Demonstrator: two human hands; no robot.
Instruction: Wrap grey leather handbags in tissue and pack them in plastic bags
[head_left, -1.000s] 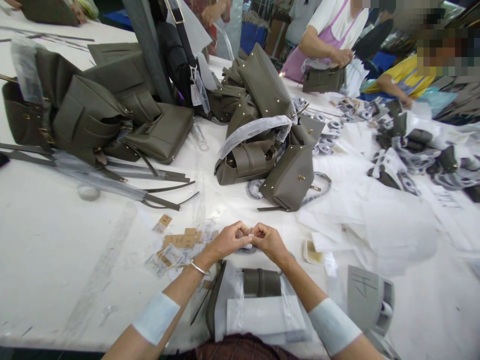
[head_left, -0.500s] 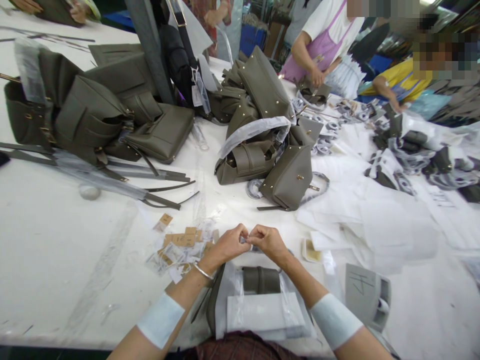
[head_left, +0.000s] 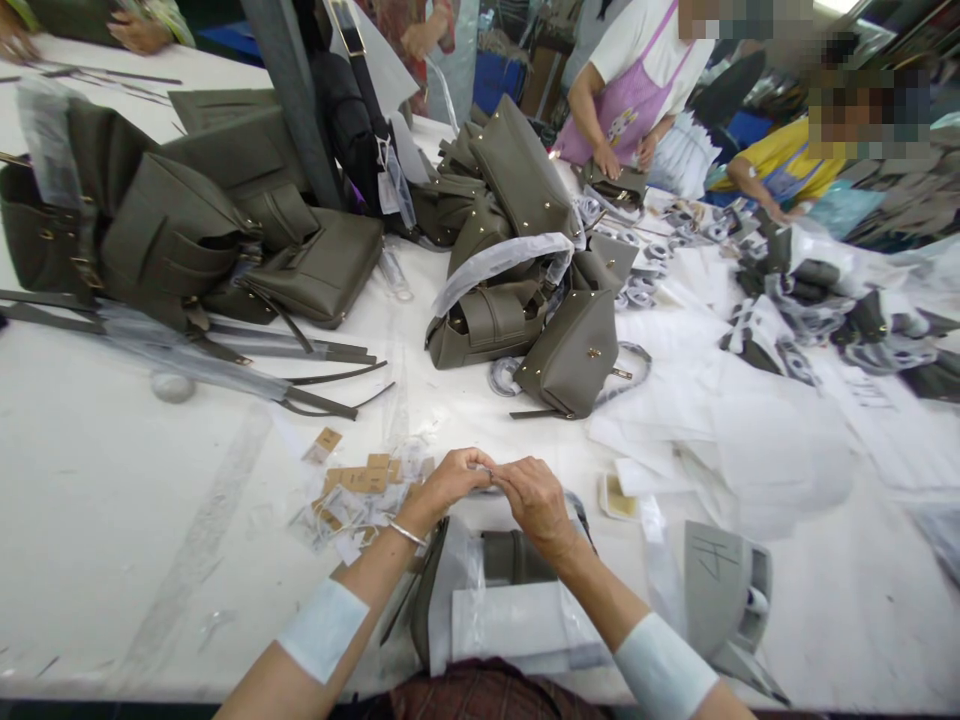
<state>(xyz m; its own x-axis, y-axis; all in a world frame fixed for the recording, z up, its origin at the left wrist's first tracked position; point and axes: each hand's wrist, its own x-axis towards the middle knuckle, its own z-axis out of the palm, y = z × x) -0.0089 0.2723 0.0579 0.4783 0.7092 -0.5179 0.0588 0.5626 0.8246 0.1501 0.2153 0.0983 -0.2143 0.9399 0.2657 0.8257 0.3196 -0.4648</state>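
Both of my hands meet above the far edge of an olive handbag (head_left: 511, 556) partly wrapped in white tissue and clear plastic. My left hand (head_left: 455, 482) pinches with thumb and forefinger, and my right hand (head_left: 534, 500) has its fingers pressed together against the same spot. Whatever is between the fingertips is too small and covered to name. A dark strap (head_left: 581, 512) curves out behind my right wrist. Left of my left hand lies a heap of brown card tags (head_left: 366, 478) and small clear packets (head_left: 352, 505).
Olive bags (head_left: 180, 220) are piled at the left, with long straps (head_left: 330, 352) before them; more bags (head_left: 566, 350) stand ahead. To the right are a small yellowish dish (head_left: 619, 496), a grey marked piece (head_left: 716, 575) and white sheets (head_left: 780, 430). Co-workers (head_left: 622, 90) stand across the table.
My right hand has turned so its back faces up, fingers now stretched against the left fingertips. The left hand has shifted slightly left. The view has moved a little.
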